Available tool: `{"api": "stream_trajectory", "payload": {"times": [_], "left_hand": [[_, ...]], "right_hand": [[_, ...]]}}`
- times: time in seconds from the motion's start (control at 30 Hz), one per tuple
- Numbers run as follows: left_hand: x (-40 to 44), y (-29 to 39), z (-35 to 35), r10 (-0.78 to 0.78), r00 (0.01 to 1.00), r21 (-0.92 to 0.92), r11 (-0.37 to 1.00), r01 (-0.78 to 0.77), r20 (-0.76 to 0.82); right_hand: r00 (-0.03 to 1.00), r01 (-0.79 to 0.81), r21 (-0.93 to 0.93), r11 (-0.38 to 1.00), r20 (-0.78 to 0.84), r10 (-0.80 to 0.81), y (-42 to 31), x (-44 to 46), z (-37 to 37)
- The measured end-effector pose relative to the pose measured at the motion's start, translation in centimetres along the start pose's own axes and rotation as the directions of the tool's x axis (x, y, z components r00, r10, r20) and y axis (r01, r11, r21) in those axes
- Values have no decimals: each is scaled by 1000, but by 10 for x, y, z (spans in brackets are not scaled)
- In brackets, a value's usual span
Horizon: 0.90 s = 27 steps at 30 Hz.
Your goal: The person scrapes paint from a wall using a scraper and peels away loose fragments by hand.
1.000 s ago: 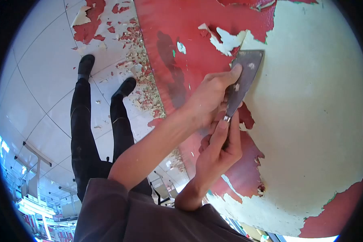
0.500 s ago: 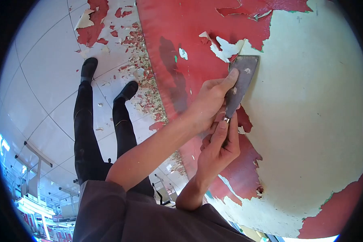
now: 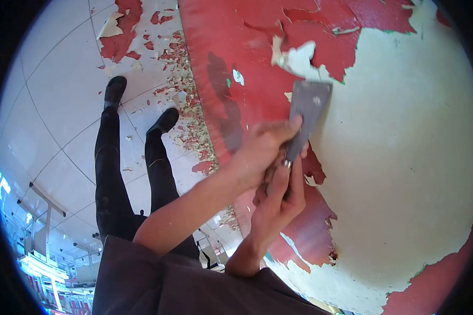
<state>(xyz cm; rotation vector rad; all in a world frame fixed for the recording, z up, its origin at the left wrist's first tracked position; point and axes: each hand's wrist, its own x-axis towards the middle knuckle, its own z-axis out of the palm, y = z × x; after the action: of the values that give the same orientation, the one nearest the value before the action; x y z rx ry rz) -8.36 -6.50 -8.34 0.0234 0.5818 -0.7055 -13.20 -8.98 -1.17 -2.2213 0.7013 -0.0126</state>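
One scraper (image 3: 312,102) sits where the red covering (image 3: 260,89) meets the pale surface (image 3: 394,131), its broad end near a curled white flap (image 3: 300,59). The right hand (image 3: 275,207) is closed around its handle end; the left hand (image 3: 265,147) clasps its blade, thumb on top. I count two dark shoes (image 3: 115,92) on the tiled floor (image 3: 52,105), near many scattered flakes (image 3: 195,121).

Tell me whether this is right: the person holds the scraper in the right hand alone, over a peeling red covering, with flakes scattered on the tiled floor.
Not the right hand alone: the head view shows the left hand gripping the scraper too, its thumb against the blade. The peeling red covering and the flakes on the tiled floor are right.
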Motion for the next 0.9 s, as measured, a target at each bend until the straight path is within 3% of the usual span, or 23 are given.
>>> {"api": "stream_trajectory", "payload": {"times": [0.13,0.2,0.23,0.33,0.4,0.5,0.53,0.57,0.63,0.67,0.73,0.77,0.83,0.87,0.9], "left_hand": [[7,3,3,-11,999,-38,999,12,30],[22,26,5,89,995,-161,982,-94,-39],[27,33,3,93,995,-161,982,-97,-33],[27,49,-22,132,991,-220,967,-132,-15],[29,32,-57,172,979,-175,966,-189,-106],[15,25,-94,229,952,-56,968,-245,-205],[9,21,-99,232,946,8,972,-236,-226],[5,15,-100,233,945,14,972,-237,-228],[-1,1,-99,280,958,182,947,-264,-66],[5,-13,-101,245,969,309,924,-228,-19],[1,-24,-67,224,974,324,920,-221,28],[-1,-29,-51,209,975,337,915,-223,78],[3,-39,-36,180,970,294,930,-222,162],[4,-42,-30,156,958,245,945,-215,238],[1,-41,-20,159,958,251,943,-219,238]], "right_hand": [[998,-59,9,998,31,59,5,10,-3],[956,288,-60,956,78,-283,15,40,16],[954,294,-59,954,77,-290,14,47,23],[935,281,50,958,211,-285,20,47,40],[927,-33,158,987,375,-29,42,38,43],[874,40,37,999,482,-53,64,20,32],[858,205,-7,979,483,-176,74,14,26],[858,202,-2,979,482,-176,79,5,17],[930,-103,24,994,358,88,84,-13,-4],[931,-109,27,994,353,93,84,-17,-15],[964,-205,272,940,224,145,78,-17,-40],[965,-204,276,939,218,146,72,-17,-48],[984,-157,129,979,104,144,51,-13,-55],[994,-52,-44,998,94,56,45,-14,-60],[994,-52,-37,998,96,55,41,-17,-64]]}}
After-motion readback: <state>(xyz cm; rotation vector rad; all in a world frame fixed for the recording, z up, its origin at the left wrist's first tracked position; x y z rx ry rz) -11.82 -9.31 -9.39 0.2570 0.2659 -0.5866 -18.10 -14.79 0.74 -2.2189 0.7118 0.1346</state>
